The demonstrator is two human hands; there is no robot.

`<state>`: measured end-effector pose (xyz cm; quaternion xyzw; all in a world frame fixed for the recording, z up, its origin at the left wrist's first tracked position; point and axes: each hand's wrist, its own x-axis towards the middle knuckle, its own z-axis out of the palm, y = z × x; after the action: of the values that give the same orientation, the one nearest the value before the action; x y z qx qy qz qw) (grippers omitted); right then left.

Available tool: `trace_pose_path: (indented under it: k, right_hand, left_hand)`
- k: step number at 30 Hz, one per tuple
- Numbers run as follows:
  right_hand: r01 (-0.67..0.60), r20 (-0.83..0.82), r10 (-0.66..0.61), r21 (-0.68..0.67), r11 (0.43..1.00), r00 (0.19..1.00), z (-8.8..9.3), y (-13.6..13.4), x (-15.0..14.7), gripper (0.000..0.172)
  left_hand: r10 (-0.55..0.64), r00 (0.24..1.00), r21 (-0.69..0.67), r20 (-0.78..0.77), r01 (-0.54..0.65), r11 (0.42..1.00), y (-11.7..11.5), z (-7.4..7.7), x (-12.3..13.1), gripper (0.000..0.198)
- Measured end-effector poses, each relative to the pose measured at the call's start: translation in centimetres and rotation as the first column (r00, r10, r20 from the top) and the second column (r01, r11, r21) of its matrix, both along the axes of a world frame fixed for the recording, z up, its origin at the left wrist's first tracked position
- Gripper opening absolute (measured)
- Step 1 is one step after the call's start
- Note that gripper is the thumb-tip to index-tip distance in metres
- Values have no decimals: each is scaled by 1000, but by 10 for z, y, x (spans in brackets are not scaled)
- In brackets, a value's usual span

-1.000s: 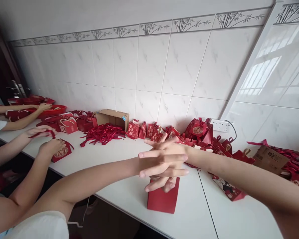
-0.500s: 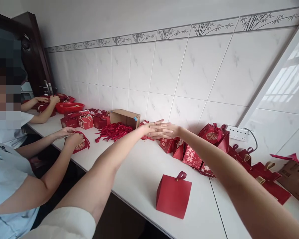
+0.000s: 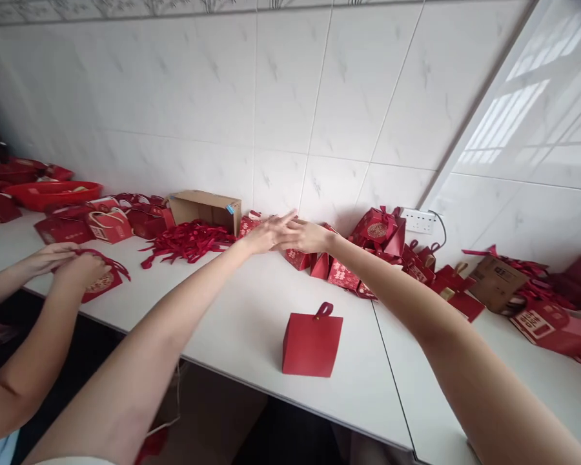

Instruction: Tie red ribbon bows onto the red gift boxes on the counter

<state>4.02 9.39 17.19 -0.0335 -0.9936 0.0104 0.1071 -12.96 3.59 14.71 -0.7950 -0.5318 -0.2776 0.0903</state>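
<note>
Both arms reach out over the table, and the hands meet in the air with nothing between them that I can see. My left hand (image 3: 264,237) has its fingers stretched and spread across the fingers of my right hand (image 3: 314,237). The right fingers also lie extended, partly covered by the left ones. Below them, a plain red gift box (image 3: 312,345) with a dark red ribbon loop stands upright on the white table (image 3: 237,323), touched by neither hand. Printed red gift boxes (image 3: 343,274) sit behind my right forearm.
A heap of red ribbons (image 3: 188,242) spills before an open cardboard box (image 3: 203,203). At left, a co-worker's hands (image 3: 72,261) handle a red box. A red basin (image 3: 53,194) stands farther off. A power strip (image 3: 419,221) is on the wall; another cardboard box (image 3: 498,281) lies at right.
My view has turned right and down, bringing more boxes at the right into sight. My hands stay joined, the fingers now more interleaved and less flat. The red box has not moved.
</note>
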Motion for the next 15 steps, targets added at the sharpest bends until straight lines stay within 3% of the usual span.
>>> trace_pose_path:
  k: [2, 4, 5, 7, 9, 12, 15]
  right_hand:
    - [228, -162, -223, 12, 974, 961, -12, -18, 30, 36]
    - [465, -350, -490, -157, 871, 798, -25, -42, 66, 31]
    - [506, -393, -583, -289, 812, 711, -32, -56, 83, 26]
    - [515, -428, -706, -486, 706, 565, -50, -84, 112, 34]
    - [495, -411, -742, -561, 664, 529, -74, -110, 127, 34]
    - [454, -441, -722, -572, 684, 533, -114, -145, 122, 25]
    - [529, -616, -719, -513, 676, 322, -147, -173, 103, 33]
  left_hand:
    - [17, 989, -3, 149, -16, 1000, -16, -17, 8, 37]
    - [54, 912, -23, 406, -49, 999, -39, -32, 19, 34]
    - [49, 890, -45, 454, -32, 998, -51, -39, 27, 33]
    - [-11, 875, -148, 484, 94, 985, -75, -52, 46, 29]
    - [-63, 884, -245, 463, 196, 949, -93, -62, 66, 26]
    - [-64, 881, -296, 469, 225, 928, -105, -77, 94, 27]
    - [30, 859, -282, 511, 135, 950, -108, -91, 112, 16]
